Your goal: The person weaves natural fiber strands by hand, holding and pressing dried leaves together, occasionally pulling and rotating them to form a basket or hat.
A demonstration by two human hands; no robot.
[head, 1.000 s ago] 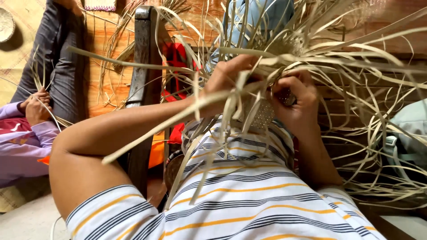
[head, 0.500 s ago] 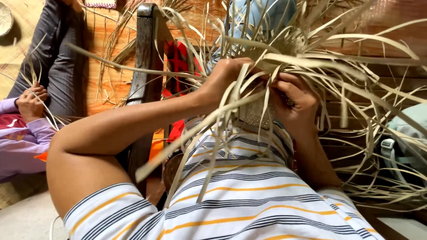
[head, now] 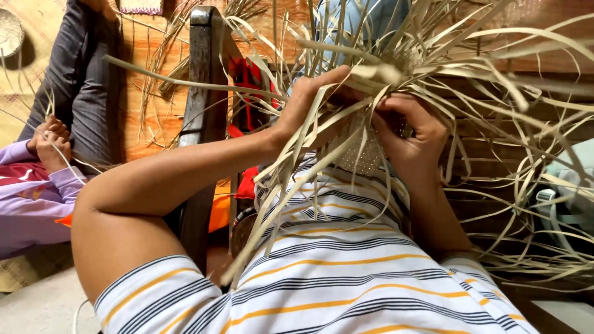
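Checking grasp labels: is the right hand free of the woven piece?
No, the right hand grips the woven piece among the loose strips.

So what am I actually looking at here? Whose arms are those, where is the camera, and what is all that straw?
There is no machine here: a person works with two bare hands, and the one picture comes from a camera worn on the head, looking down past a striped shirt. The left hand and the right hand meet in front of the chest, each with its grip closed on long pale strips that fan out all around. Between the hands sits a small woven piece with a tight dotted pattern, from which the loose strips seem to spring. Beside the left arm stands a dark wooden post. At the far left a second person in a purple sleeve handles thin strips of their own, sitting on a woven mat. A pale green bag lies at the right edge.
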